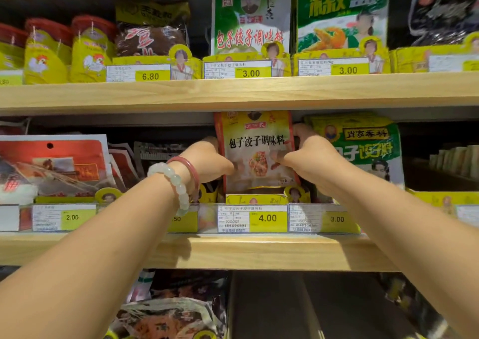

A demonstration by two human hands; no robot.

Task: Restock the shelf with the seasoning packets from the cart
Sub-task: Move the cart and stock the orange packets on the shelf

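Both bare forearms reach up and forward, converging toward the middle. The left hand (207, 161) and the right hand (308, 157) face each other, thumbs forward and fingers curled in a grip. Two bracelets (178, 180) circle the left wrist.

Head view, facing shelf (233, 92), close, level

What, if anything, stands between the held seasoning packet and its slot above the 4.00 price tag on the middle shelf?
Nothing visible does. The left hand and right hand grip the seasoning packet by its sides, and its lower edge already sits behind the yellow tray front.
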